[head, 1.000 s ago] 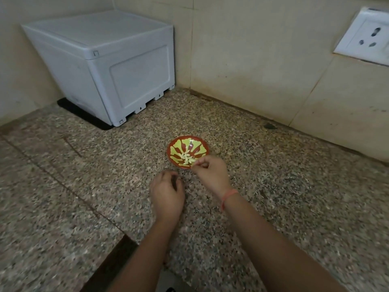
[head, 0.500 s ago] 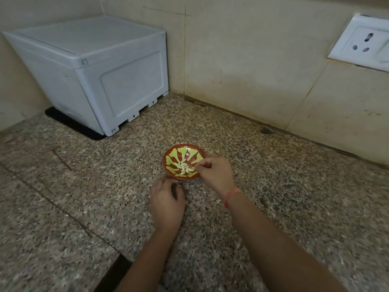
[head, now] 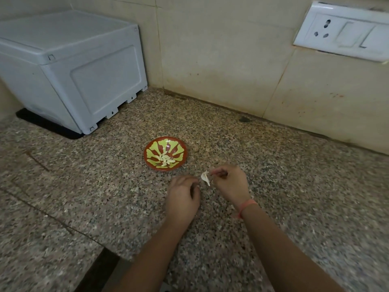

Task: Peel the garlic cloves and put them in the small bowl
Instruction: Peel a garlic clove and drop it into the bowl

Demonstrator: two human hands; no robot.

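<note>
Speckled granite counter (head: 101, 186) runs back to a beige tiled wall (head: 210, 60), and both forearms reach in over it from the bottom of the head view. The right hand (head: 229, 184) has its fingertips (head: 213, 172) pinched together on a pale garlic piece (head: 205, 178), a thin, curved white sliver that sticks out to the left of the fingers just above the stone; whether it is loose skin or a clove with skin on it I cannot tell. Its other fingers are curled in behind the pinch, and a thin orange-red thread (head: 247, 207) circles the wrist. The left hand (head: 182, 199) sits just beside it, knuckles up, fingers folded down toward the counter with the thumb tucked alongside; the folded fingers hide the palm, so I cannot tell whether anything is held inside. The garlic piece hangs in the narrow gap between the two hands, close to the left fingertips, and I cannot tell whether it touches them. Just beyond the hands stands the small bowl (head: 176, 150), red with a yellow-green leaf pattern, flat on the granite and apart from both hands. A little heap of peeled cloves (head: 166, 160) lies in its middle. Well back to the left, a white plastic box (head: 73, 66) rests on a black mat (head: 48, 127) in the corner. High on the wall to the right is a white socket plate (head: 345, 30), and a small dark spot (head: 244, 119) marks the foot of the wall.
</note>
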